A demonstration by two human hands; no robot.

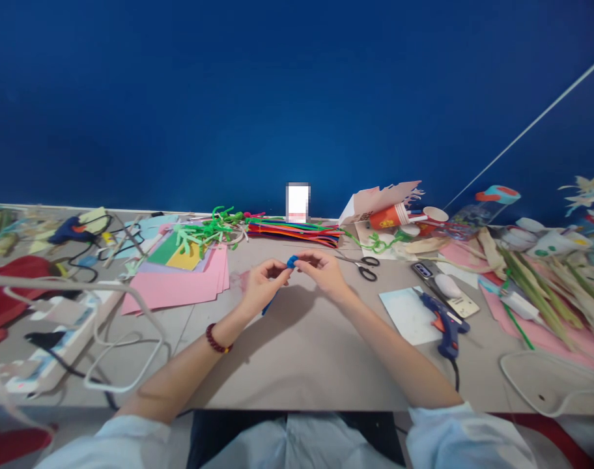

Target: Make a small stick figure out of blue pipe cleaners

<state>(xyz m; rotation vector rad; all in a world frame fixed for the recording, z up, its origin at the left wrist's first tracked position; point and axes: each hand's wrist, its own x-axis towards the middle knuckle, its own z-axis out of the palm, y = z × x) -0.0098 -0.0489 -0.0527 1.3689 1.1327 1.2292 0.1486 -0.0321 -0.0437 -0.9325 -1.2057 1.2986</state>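
A blue pipe cleaner (292,262), bunched into a small coil, is pinched between both hands above the middle of the table. My left hand (266,281) closes thumb and fingertips on its left side, and a straight blue tail hangs below that palm. On the other side, my right hand (322,270) grips the coil with thumb and forefinger. Behind the hands lies a bundle of coloured pipe cleaners (294,232). Black-handled scissors (368,266) rest just right of my right hand.
Pink paper sheets (172,286) and green pipe-cleaner shapes (204,231) lie left. A white power strip (65,348) with cables sits near the left front. At right are a blue glue gun (446,322), a phone (426,273), a red paper cup (389,216) and dried husks (536,286).
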